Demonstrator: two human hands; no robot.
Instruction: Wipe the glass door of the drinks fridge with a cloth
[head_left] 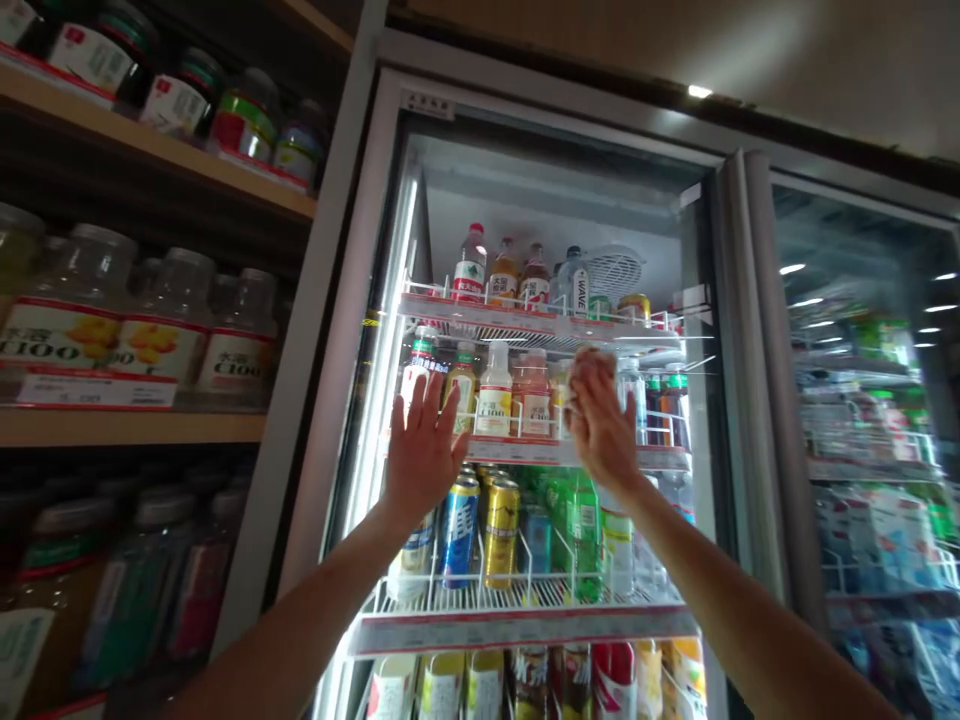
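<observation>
A closed glass door (555, 190) of a drinks fridge stands in front of me. My left hand (422, 450) is raised to it with fingers spread and holds nothing; the palm appears to lie flat on the glass. Further right, my right hand (606, 430) presses a crumpled pale cloth (591, 362) to the door, the fingers lying over it. Behind the glass near my hands are a yellow-labelled bottle (494, 395), a pink bottle (532, 398), a blue can (459, 530) and a gold can (502, 530).
At left stands an open wooden shelf (150, 425) with several rows of bottles. The door's grey frame (337, 350) runs up its left side. A second fridge door (862, 400) with reflections adjoins on the right. Wire racks (525, 630) hold drinks inside.
</observation>
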